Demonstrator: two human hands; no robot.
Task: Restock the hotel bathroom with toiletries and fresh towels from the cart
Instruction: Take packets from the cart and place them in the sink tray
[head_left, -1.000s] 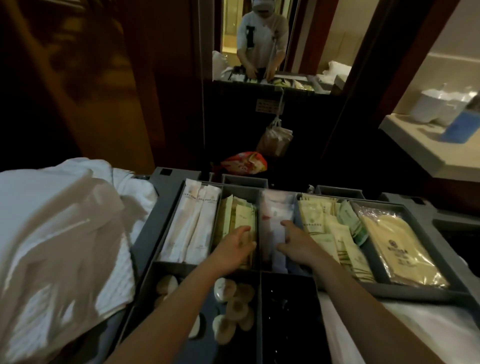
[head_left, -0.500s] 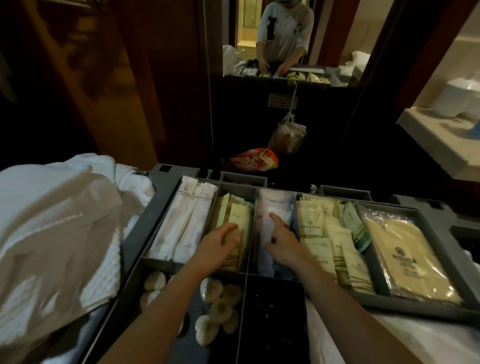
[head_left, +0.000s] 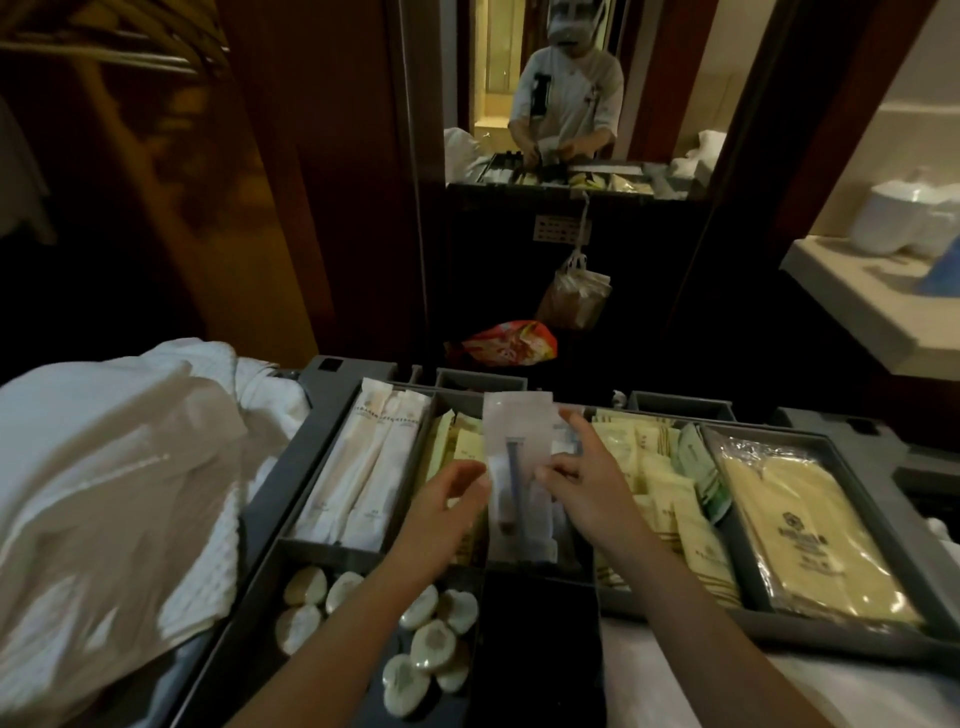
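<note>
Pinching the side edges of a clear packet (head_left: 519, 452), left hand (head_left: 441, 504) and right hand (head_left: 592, 488) hold it raised at frame centre over the middle compartment of the grey tray (head_left: 285, 467); round soaps (head_left: 434, 642) lie below, white towels (head_left: 114, 467) left.

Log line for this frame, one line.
phase: picking toiletry | right hand: pinches clear packet over cart tray | left hand: at packet edge, grip unclear
</note>
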